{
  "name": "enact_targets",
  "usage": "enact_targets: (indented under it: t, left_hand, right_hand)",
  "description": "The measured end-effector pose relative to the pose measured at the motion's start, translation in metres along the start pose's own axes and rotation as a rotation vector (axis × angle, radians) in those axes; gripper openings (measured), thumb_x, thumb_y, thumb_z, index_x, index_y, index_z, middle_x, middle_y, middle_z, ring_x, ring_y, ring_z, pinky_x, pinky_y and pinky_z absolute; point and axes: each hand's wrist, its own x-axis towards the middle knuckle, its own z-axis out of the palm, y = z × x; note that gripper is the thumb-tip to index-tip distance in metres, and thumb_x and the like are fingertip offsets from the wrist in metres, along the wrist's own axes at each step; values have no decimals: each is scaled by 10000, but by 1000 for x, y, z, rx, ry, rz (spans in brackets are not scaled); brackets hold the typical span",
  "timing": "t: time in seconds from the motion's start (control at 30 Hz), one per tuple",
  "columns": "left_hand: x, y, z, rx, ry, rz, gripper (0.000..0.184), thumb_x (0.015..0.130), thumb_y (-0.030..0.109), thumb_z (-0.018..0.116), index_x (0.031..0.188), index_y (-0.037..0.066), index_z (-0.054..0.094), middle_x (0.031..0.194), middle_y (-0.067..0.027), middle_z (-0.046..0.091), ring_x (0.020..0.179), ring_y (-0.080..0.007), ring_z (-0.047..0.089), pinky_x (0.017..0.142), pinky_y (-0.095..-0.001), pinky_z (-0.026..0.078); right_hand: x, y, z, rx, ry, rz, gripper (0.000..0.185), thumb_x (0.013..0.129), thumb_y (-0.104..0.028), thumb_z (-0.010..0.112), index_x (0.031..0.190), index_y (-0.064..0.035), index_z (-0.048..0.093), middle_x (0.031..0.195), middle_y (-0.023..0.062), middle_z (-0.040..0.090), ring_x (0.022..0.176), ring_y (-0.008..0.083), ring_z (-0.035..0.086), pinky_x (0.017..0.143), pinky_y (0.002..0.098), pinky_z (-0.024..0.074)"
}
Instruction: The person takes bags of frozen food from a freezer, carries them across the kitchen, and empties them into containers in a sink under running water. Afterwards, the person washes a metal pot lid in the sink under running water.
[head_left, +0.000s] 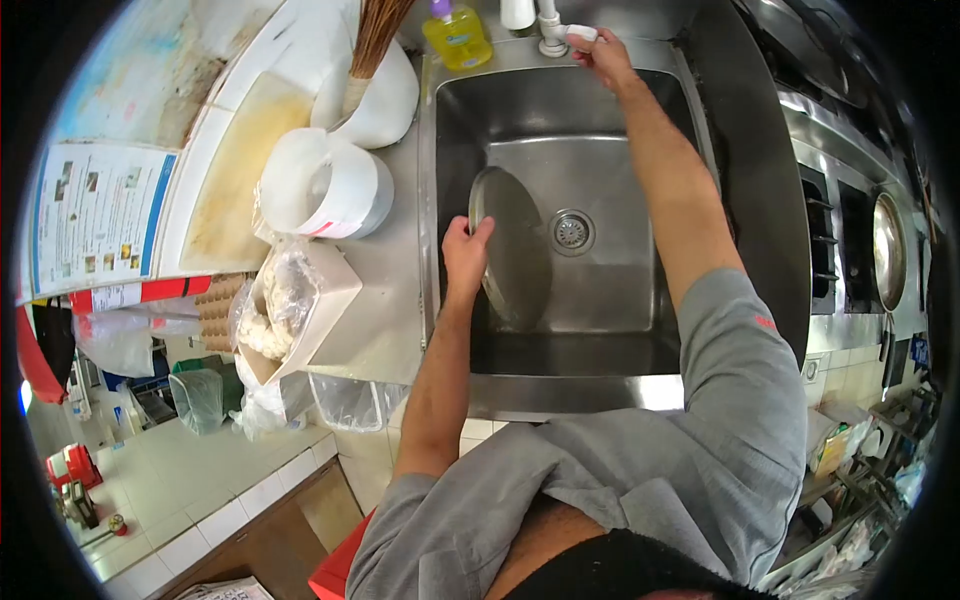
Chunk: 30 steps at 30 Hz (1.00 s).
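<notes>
My left hand (467,258) is closed on the near rim of a round grey metal plate (518,250), tilted on edge inside the steel sink (610,295). The plate stands left of the drain (572,232); whether its lower edge touches the sink floor is hard to tell. At the back edge of the sink, my right hand (604,58) has its fingers closed round the white lever of the tap (553,40). No water stream shows.
A yellow soap bottle (457,36) stands behind the sink's left corner. Left of it are a white bucket (335,190), a brush of brown bristles (378,35) in a white container and a box with a plastic bag (320,300). A stove with a pan (888,252) is at the right.
</notes>
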Motion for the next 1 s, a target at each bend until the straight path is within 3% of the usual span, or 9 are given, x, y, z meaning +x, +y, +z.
enact_targets:
  t: [0.17,0.23,0.33,0.4,0.47,0.6,0.73,0.8,1.0]
  left_hand:
    - [43,33,57,70,-87,29,312,737,254,655,722,-24,514,641,-105,528,613,-176,474,593,-328,401]
    - [68,30,87,27,-135,47,290,738,231,654,711,-24,519,633,-95,530,601,-173,478,589,-326,401]
    - [90,49,115,-163,-289,-125,117,786,97,575,829,-10,559,752,-76,586,675,-172,564,579,-319,457]
    - [92,71,123,-415,-316,-318,107,802,72,503,863,-5,547,777,-85,582,691,-204,585,534,-337,476]
    - [117,58,128,-480,-293,-331,121,801,80,486,829,-16,554,795,-102,580,619,-196,574,493,-345,492]
    - [124,67,127,-731,-332,-480,117,814,58,480,854,-48,513,768,-120,535,653,-234,583,565,-364,531]
    - [109,83,126,-441,-415,-311,238,788,115,576,937,-42,478,871,-162,512,802,-302,554,724,-449,504]
    - [94,87,113,530,-36,467,389,708,193,695,968,4,477,994,-180,471,1011,-320,472,849,-491,397]
    - [88,70,61,797,236,667,638,639,196,757,1147,93,386,1146,-149,473,1117,-331,418,912,-406,353]
  right_hand:
    - [-13,1,13,-238,146,-182,573,712,-156,733,1166,-3,418,881,55,587,738,121,556,636,254,471]
    - [-21,28,28,-393,327,-362,811,698,-232,706,1323,3,246,1217,199,477,1129,306,464,950,363,371]
    - [-77,54,56,-417,372,-482,638,736,-254,654,1254,-3,378,1110,244,527,1050,360,512,877,404,411]
    - [-121,57,50,-541,-168,-220,326,773,-333,598,925,-45,622,825,203,621,872,350,594,757,435,441]
    - [-158,50,37,-355,-291,5,318,793,-293,568,1012,-63,590,891,198,616,888,348,586,763,419,447]
    - [-172,45,-7,-861,-291,-273,343,797,-208,553,1114,-81,526,956,182,609,913,336,579,780,418,452]
    - [-151,41,-19,-1033,-319,-226,298,795,-139,540,1090,-99,533,921,178,607,892,361,572,762,435,456]
    - [-140,32,-8,-1049,-289,-343,211,797,-152,528,996,-93,563,865,186,605,844,376,575,724,452,462]
    - [-129,-4,43,-1498,-592,-421,140,807,-203,524,894,-105,571,766,129,616,754,335,598,687,444,467]
